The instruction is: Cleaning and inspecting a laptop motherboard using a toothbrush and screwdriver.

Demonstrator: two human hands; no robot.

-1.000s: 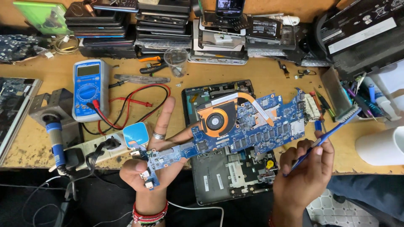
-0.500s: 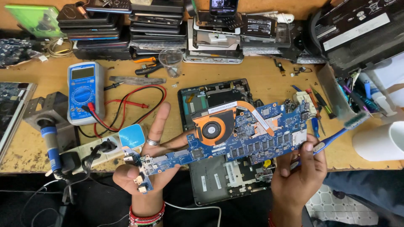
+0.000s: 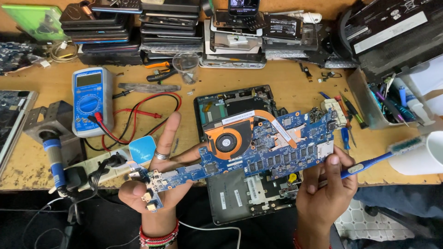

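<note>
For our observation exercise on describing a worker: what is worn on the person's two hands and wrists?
Both hands are bare, with no gloves or sleeves in view. The left hand has a silver ring on one finger and a stack of red beaded bracelets at the wrist. The right hand shows a red band at its wrist.

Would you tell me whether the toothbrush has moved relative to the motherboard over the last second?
Yes. The toothbrush has swung outward, its bristle end now lying farther right of the motherboard, toward the white cup.
</note>
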